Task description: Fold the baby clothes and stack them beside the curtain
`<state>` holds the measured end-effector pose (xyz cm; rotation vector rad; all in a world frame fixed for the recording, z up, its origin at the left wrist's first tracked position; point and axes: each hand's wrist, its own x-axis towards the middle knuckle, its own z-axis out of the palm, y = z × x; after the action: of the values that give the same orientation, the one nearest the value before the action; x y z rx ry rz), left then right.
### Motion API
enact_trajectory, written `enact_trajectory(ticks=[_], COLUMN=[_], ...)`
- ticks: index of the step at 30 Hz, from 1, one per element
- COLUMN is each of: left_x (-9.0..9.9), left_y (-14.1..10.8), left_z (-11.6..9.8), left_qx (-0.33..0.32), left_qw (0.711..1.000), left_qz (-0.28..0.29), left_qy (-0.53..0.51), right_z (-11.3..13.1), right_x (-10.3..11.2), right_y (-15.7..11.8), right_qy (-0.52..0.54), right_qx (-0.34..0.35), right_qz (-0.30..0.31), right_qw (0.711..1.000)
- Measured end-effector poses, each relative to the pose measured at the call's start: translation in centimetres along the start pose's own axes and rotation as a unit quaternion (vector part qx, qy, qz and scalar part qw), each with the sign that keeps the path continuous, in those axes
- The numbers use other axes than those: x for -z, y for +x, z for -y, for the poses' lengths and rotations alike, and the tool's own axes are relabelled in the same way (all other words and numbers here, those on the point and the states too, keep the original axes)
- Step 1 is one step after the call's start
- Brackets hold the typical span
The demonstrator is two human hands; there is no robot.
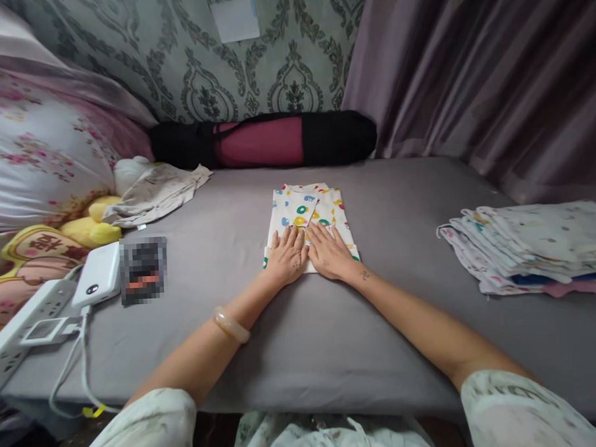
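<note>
A white garment with a colourful print (302, 207) lies folded into a narrow piece in the middle of the grey sheet (219, 233). My left hand (286, 255) rests flat on its lower left part, fingers spread and pointing away from me. Beside it, my right hand (331, 252) lies flat on the lower right part, also with its fingers apart. The two hands touch or nearly touch at the thumbs. Part of the garment's near edge is hidden under them.
To the right is a stack of folded clothes (536, 246). A black and maroon roll bag (259, 143) lies along the back. On the left are a crumpled cloth (161, 190), plush toys (37, 261), a white power bank (97, 273), cables and a power strip (30, 321).
</note>
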<state>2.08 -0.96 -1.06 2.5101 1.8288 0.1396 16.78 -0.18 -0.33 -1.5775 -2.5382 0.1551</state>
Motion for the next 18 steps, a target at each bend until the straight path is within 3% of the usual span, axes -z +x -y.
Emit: enact_trajectory(ticks=[6, 14, 18], left_x=[1.2, 0.4, 1.0], left_y=[0.0, -0.1, -0.2], left_z=[0.5, 1.2, 1.7], left_qx=[-0.008, 0.008, 0.004], left_qw=[1.000, 1.000, 1.000], left_qz=[-0.013, 0.003, 0.005], left_qy=[-0.006, -0.020, -0.024], right_z=[-0.9, -1.8, -2.4], right_x=[1.1, 0.5, 1.1], right_y=[-0.3, -0.5, -0.6], right_qy=[-0.009, -0.002, 0.022], right_qx=[0.001, -0.012, -0.012], right_qz=[-0.017, -0.007, -0.002], right_qw=[1.000, 1.000, 1.000])
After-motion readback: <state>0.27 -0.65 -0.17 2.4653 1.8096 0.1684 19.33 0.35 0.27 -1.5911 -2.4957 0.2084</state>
